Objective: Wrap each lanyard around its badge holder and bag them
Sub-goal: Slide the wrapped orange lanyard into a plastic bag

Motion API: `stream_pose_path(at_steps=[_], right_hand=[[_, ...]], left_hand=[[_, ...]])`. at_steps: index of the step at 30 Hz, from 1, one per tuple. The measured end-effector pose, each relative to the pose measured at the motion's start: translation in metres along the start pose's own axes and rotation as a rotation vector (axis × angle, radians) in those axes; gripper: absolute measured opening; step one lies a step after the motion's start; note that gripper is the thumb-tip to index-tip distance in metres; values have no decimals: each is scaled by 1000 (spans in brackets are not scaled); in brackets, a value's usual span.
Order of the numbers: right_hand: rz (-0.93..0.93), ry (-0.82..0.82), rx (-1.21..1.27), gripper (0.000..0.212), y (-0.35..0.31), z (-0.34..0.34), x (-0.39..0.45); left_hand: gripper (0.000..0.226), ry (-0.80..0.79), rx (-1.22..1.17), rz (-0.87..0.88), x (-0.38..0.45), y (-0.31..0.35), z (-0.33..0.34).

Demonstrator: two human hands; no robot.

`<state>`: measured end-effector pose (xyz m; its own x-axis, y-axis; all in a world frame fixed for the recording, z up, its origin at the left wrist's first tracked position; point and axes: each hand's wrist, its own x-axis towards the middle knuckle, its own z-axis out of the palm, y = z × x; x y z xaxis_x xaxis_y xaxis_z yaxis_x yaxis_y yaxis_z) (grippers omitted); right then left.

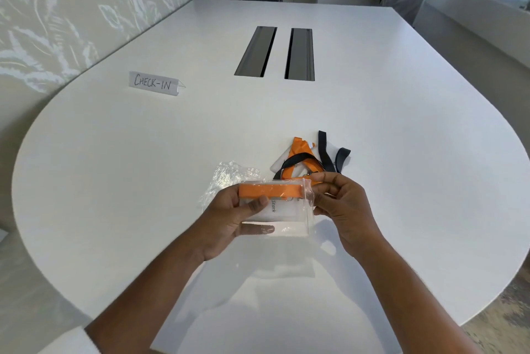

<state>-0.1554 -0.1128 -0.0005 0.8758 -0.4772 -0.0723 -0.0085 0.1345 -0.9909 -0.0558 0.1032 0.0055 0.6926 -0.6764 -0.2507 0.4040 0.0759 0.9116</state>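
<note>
Wrapped badge holder (282,207) inside bag (304,221); lanyard pile (304,161) behind.

A large white table (372,101) with a rounded near edge fills most of the view. Two dark rectangular slots (275,52) are set side by side into its top, well beyond the hands. A folded white card (153,83) hand-lettered "CHECK-IN" stands on the surface far ahead of the left hand (229,218) and off to its left. Crumpled clear plastic bags (226,178) lie just beyond the left hand. Just beyond the right hand (341,207) lies a loose pile of orange and black lanyards (304,158) with clear badge holders (279,164).
</note>
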Motion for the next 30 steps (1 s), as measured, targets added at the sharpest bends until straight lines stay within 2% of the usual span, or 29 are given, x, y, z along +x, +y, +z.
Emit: stream_pose_path(at_steps=[4,7,10,14,18,21,28,30], right_hand=[[60,-114,-52,26,5,0,-2],[107,-174,25,28,4,2,-4],[95,-140,20,26,2,3,-2],[73,-155,-33,23,-3,6,2],[58,-223,-33,30,-5,14,3],[34,-213,-45,30,-4,21,3],[55,-294,-88,14,-3,17,3],[62,-264,-108,12,-3,18,5]], left_hand=[[23,-70,16,-38,0,-3,-5],[32,-121,57,-65,2,-2,-11],[49,-66,301,-2,5,12,-15],[54,48,622,225,13,35,-12],[39,-104,832,210,13,42,3],[22,-117,828,209,15,38,11],[18,-54,699,145,15,25,1],[17,-50,669,136,16,22,1]])
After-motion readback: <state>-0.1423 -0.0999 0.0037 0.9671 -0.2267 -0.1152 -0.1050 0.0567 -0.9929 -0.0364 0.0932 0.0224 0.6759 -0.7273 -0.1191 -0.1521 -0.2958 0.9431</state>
